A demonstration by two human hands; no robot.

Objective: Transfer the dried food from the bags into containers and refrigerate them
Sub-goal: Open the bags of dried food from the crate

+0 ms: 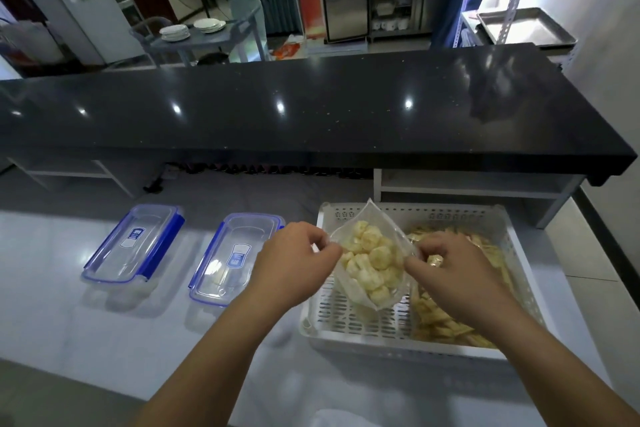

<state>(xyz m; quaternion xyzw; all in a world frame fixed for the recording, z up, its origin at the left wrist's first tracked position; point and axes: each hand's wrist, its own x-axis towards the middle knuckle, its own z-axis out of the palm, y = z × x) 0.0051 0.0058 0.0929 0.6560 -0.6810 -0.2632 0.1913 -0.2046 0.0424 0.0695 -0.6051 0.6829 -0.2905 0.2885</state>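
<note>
Both hands hold one clear bag above the white basket, which stands at the right side of the pale worktop. The left hand pinches the left edge of the bag with curled fingers, and the right hand pinches the right edge in the same way. The bag is tilted, with one corner pointing up toward the far wall of the basket. Inside it are pale yellow round pieces of dried food; what fruit it is cannot be told.

In the right half of the basket lie more yellow dried pieces. The right hand and forearm cover part of them, and it is hard to see if they are loose or in bags.

Left of the basket, on the same worktop, stand two clear containers with blue clips. The nearer container is just beside the left hand, and its right end is hidden behind that hand. The farther container is toward the left edge. Both carry a small blue label, too blurred to read. Something pale shows through the nearer one, but it is not clear what.

Behind the worktop runs a black glossy counter. Beyond it, a cart holds white plates, seen only small and soft.
</note>
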